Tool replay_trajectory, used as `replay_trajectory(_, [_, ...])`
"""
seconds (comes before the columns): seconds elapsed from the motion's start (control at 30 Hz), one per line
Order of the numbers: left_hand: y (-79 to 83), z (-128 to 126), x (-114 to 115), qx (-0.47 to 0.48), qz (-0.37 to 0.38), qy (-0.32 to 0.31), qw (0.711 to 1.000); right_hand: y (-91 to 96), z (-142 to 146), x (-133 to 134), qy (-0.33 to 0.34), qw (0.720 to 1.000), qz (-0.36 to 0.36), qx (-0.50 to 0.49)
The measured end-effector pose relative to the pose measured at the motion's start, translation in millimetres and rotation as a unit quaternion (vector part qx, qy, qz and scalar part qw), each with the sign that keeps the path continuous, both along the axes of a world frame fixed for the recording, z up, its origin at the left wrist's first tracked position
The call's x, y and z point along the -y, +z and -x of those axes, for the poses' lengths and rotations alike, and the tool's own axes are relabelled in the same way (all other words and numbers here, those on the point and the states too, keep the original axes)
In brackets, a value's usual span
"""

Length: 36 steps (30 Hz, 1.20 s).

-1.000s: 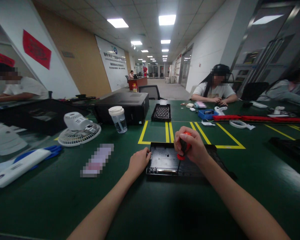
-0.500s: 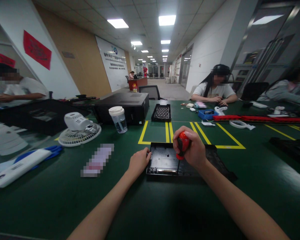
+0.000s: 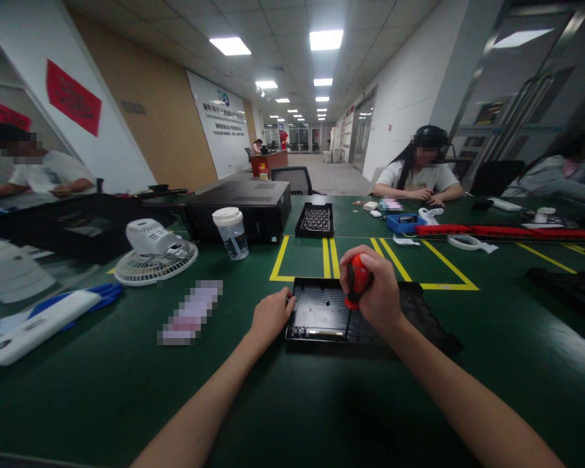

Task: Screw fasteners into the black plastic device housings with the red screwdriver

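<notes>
A black plastic housing (image 3: 316,315) lies open on the green table in front of me. My right hand (image 3: 377,289) is closed round the red and black handle of a screwdriver (image 3: 356,281), held upright with its shaft pointing down into the housing. My left hand (image 3: 272,315) rests with curled fingers against the housing's left edge, steadying it.
Behind the housing sit a black tray of small parts (image 3: 314,220), a black box (image 3: 244,208), a lidded plastic cup (image 3: 231,232) and a white desk fan (image 3: 153,250). Other people sit at the far left and far right of the table. Yellow tape lines (image 3: 325,257) mark the table.
My right hand has turned slightly on the screwdriver handle and shifted a little, staying over the housing. My left hand has not moved.
</notes>
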<state>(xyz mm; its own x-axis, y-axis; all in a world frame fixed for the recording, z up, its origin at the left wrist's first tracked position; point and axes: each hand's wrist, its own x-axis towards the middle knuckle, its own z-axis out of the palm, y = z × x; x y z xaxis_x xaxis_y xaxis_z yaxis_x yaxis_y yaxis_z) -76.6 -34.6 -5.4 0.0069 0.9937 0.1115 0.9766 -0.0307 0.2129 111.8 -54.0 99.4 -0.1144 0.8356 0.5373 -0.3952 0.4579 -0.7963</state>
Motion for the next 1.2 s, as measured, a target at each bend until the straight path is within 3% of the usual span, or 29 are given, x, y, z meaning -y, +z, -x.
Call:
replay_trajectory(0.63, [7.3,-4.8,1.9,0.005,0.022,0.017,1.0,-0.5,4.8,4.8,-0.054,0.998,0.025,-0.032])
replay_trajectory(0.93, [-0.8,-1.6,-0.8,-0.002,-0.001,0.005,1.0,-1.0,5.1,5.2,-0.06,0.997,0.028,-0.042])
replay_trajectory(1.2, [1.7,-3.1,-0.5,0.004,0.016,0.014,1.0,-2.0,5.5,3.5,-0.063,0.996,0.029,-0.058])
